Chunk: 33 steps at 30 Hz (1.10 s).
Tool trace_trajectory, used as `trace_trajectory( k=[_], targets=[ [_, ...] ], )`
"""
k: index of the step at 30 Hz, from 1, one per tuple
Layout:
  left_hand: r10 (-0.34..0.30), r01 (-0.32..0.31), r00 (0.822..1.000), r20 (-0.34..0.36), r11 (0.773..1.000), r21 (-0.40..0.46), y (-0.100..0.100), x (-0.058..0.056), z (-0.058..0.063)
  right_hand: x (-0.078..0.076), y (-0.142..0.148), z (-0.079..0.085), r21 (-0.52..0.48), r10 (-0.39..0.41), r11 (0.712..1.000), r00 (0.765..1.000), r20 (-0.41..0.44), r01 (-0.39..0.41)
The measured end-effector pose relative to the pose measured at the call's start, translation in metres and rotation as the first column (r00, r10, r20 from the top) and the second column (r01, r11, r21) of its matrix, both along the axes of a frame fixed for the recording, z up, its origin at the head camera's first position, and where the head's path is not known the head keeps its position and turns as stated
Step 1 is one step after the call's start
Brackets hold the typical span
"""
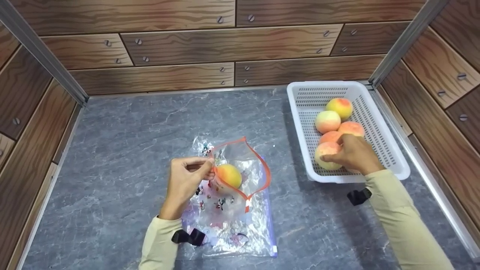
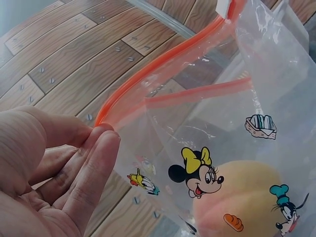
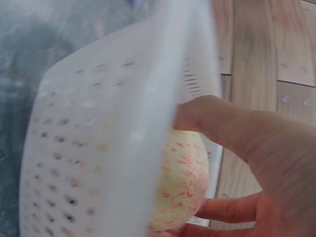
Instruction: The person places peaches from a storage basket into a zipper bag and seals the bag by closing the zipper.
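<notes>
My left hand (image 1: pixel 183 183) pinches the orange zip edge of a clear cartoon-printed zip bag (image 2: pixel 197 118) between thumb and fingers. The bag's mouth gapes wide, and a yellow-orange peach (image 1: pixel 230 176) sits inside it. Over in the white plastic basket (image 1: pixel 296 122), my right hand (image 1: pixel 356 154) grips a pale peach with red flecks (image 3: pixel 185 182), thumb on one side and fingers round the other. Part of that peach is hidden by the basket wall in the right wrist view. Several more peaches (image 1: pixel 339 108) lie behind it in the basket.
Beneath the held bag lies another clear bag with a purple zip edge (image 1: pixel 270 225), flat on the grey marbled table (image 1: pixel 123 150). Wood-patterned walls (image 1: pixel 180 45) enclose the table at the back and sides. The basket stands close to the right wall.
</notes>
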<state>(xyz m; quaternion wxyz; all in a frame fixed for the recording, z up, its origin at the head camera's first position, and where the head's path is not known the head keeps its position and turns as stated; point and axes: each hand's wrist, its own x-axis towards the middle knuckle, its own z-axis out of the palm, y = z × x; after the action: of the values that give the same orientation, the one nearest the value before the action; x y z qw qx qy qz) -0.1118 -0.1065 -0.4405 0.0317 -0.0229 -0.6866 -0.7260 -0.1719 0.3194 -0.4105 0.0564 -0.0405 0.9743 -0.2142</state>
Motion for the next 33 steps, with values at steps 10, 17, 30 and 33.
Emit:
trace_trajectory(
  k=[10, 17, 30, 33],
  targets=[
    [-0.008, 0.008, 1.000, -0.021, 1.000, 0.001, -0.003, -0.001, 0.001, 0.007, -0.024, 0.025, -0.210, -0.045, 0.978, 0.983, -0.180, 0.006],
    [0.009, -0.009, 1.000, -0.006, 1.000, 0.013, -0.001, -0.001, 0.001, 0.011, -0.052, 0.032, -0.445, -0.066, 0.896, 0.992, -0.105, 0.013],
    [0.002, -0.002, 1.000, 0.001, 1.000, 0.028, -0.001, 0.001, -0.002, 0.025, -0.103, 0.027, -0.638, 0.039, 0.767, 0.997, -0.062, -0.069],
    [0.005, -0.005, 1.000, 0.003, 1.000, 0.030, -0.001, 0.002, -0.002, 0.026, -0.115, 0.021, -0.659, 0.066, 0.747, 0.996, -0.058, -0.088]
  ],
)
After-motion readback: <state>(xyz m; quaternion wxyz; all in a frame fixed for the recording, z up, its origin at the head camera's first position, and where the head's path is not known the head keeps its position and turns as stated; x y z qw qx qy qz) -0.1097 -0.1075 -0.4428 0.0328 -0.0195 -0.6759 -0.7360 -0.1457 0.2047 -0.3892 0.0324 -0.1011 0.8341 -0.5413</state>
